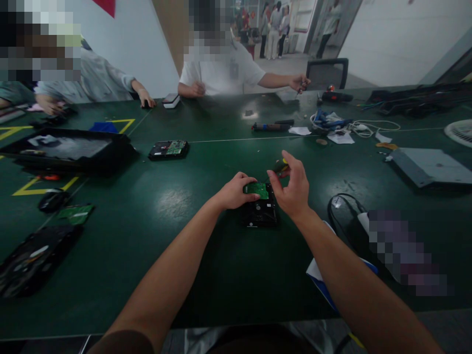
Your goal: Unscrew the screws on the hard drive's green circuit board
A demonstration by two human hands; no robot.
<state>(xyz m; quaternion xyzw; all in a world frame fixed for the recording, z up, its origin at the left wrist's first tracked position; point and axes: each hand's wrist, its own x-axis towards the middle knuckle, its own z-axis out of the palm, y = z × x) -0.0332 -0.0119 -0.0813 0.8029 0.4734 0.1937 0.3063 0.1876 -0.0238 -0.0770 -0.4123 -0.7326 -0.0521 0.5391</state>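
Note:
A black hard drive (259,212) with a green circuit board (258,189) on top lies on the dark green table (191,196) in front of me. My left hand (235,191) is closed on the drive's far left corner, fingers curled over the green board. My right hand (292,188) hovers at the drive's right edge and grips a small screwdriver (280,166) with a yellow and black handle, its tip pointing down toward the board.
A second hard drive (168,149) lies further left, a black tray (62,150) beyond it. Loose green board (75,213) and a black mouse (53,200) sit at left. Cables (354,127), a screwdriver (271,127) and a grey panel (429,166) lie right. Two people sit opposite.

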